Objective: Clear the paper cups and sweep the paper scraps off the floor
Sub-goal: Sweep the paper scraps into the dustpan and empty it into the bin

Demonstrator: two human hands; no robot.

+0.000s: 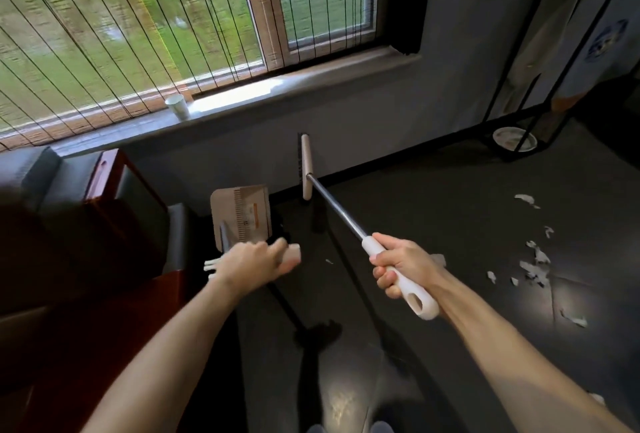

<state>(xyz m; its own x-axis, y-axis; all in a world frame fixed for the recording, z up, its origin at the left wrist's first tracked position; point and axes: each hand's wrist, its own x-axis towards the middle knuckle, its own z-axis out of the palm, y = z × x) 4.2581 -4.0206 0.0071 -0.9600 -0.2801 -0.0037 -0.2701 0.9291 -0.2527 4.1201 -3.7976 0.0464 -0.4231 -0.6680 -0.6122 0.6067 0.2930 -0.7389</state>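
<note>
Head view, only one.
- Right hand [403,268] is clenched round the white grip of the broom [306,169], low on the grip. That likely gives reach, since the head sits far ahead of the hand by the wall base. Can't tell if the bristles touch the floor [450,190].
- Left hand [254,259] is wrapped round the dustpan [242,214] handle. The pan hangs just ahead of and below that hand, probably carried along so it's ready to catch the pile.
- Paper scraps [533,268] are scattered on the floor, well right of the right hand. None swept yet, by the look of it.
- Paper cup [176,106] stands upright on the window sill [277,91], ahead of and above the left hand, not cleared.
- Judgement: both tools are in hand, so sweeping comes first. The broom needs to swing right.
</note>
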